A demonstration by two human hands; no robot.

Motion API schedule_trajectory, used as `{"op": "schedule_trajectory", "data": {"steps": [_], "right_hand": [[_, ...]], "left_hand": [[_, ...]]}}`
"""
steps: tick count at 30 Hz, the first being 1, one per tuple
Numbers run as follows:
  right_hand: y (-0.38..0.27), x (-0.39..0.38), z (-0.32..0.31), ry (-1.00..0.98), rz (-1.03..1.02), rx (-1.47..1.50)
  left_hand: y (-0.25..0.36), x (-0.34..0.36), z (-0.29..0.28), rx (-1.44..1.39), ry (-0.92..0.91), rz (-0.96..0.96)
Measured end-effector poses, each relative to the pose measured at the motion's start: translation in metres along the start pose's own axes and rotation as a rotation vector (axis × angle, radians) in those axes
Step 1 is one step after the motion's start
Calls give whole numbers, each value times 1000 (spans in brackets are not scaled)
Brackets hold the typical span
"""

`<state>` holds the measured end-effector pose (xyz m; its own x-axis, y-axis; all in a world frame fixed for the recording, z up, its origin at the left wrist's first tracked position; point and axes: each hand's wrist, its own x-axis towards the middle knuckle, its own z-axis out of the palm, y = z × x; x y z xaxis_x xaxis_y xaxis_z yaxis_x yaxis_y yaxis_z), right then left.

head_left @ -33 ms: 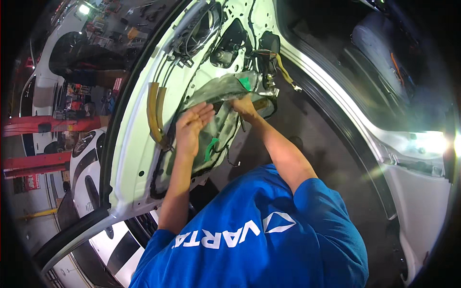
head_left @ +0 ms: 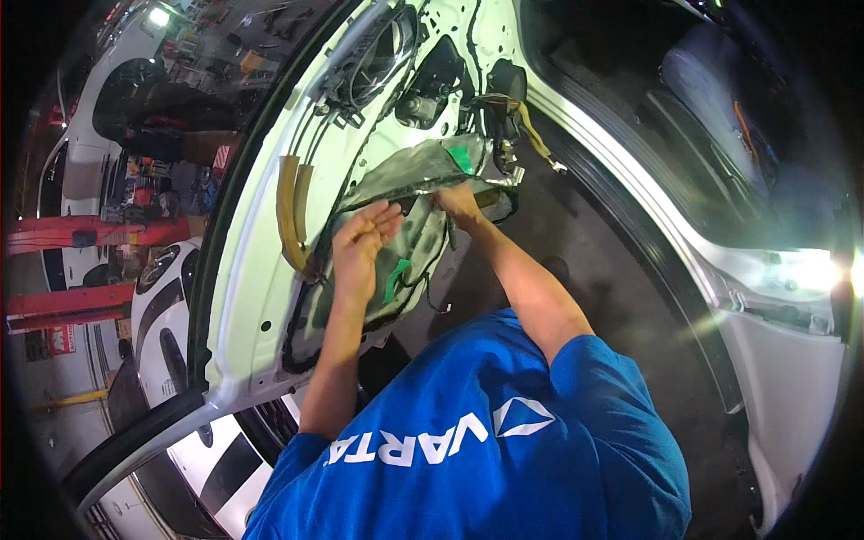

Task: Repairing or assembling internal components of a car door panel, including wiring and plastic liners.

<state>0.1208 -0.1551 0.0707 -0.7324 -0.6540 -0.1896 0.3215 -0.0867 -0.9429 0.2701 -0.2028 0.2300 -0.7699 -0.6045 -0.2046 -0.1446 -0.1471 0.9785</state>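
Note:
A white car door (head_left: 241, 292) stands open with its inner side bare. Over its opening lies a cloudy plastic sheet (head_left: 405, 167), with a flap folded upward and green tape pieces (head_left: 396, 277) stuck on it. My right hand (head_left: 459, 202) is at the edge of this flap, fingers curled. Its fingertips are hidden under the sheet, and what they hold cannot be made out. My left hand (head_left: 358, 248) is raised just in front of the sheet's left part, its fingers loosely bent and apart, holding nothing.
Tan foam-covered cables (head_left: 290, 211) hang left of the sheet. A yellow-wrapped wire with a connector (head_left: 558, 166) sticks out at the door's right edge. To the right runs the car's door sill (head_left: 630, 229). Red lift arms (head_left: 99, 232) and another white car (head_left: 162, 301) stand left.
My left hand has turned slightly and shifted a little to the right, its fingers bending more. My right hand stays nearly in place at the flap.

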Motion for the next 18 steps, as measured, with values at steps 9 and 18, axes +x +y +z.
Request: {"op": "schedule_trajectory", "data": {"steps": [9, 18], "right_hand": [[21, 0, 16, -65, 286, 545], [23, 0, 15, -54, 420, 600]], "left_hand": [[-54, -37, 1, 68, 188, 11], [-84, -36, 10, 1270, 251, 458]]}}
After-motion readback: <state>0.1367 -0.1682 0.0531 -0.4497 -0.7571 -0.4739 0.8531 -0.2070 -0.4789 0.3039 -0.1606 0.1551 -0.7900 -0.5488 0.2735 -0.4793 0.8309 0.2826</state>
